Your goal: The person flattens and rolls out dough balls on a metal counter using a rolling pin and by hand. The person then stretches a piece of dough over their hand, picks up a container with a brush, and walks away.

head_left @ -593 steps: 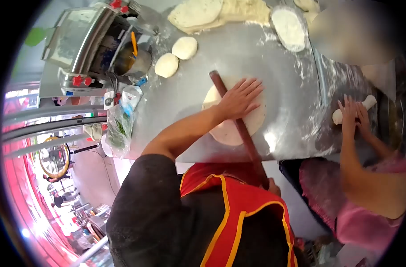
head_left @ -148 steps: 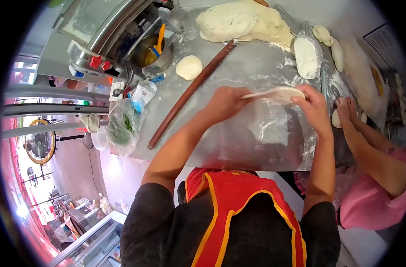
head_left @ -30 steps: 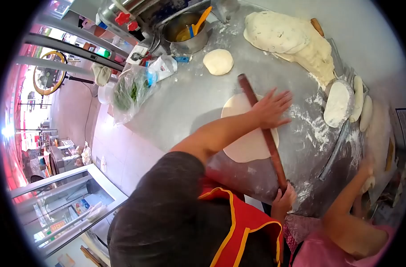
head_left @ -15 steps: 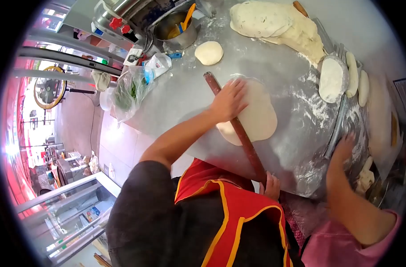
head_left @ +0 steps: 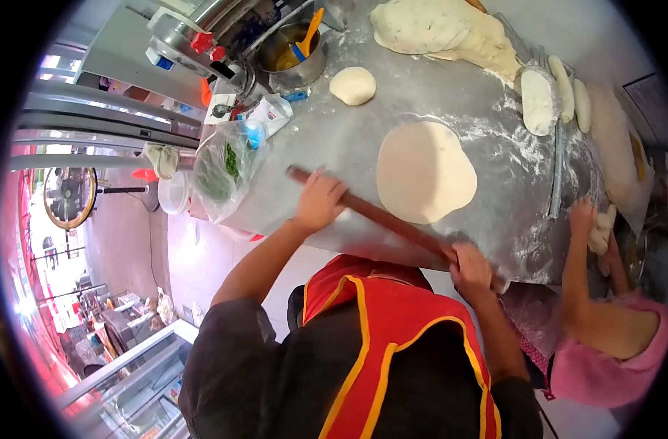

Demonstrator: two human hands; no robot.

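Observation:
A long brown rolling pin [head_left: 396,225] slants across the near edge of the metal table, off the dough. My left hand [head_left: 321,200] is wrapped around it close to its left end. Closer to the other end, my right hand [head_left: 471,269] grips it too. Just beyond the pin lies a flat, roughly round sheet of dough [head_left: 426,173], partly in shadow. Farther back sits a small thick round of dough [head_left: 353,86], touched by neither hand.
A large dough mass [head_left: 440,33] lies at the back, with a floured dough piece [head_left: 539,102] to its right. A metal pot [head_left: 304,67] holding an orange-handled brush and a plastic bag of greens [head_left: 228,164] stand left. A co-worker's arm [head_left: 577,256] reaches in at right.
The rolling pin has come off the dough sheet towards me. My left hand has moved left and nearer; my right hand shows more fully on the pin. The co-worker's hand has moved nearer.

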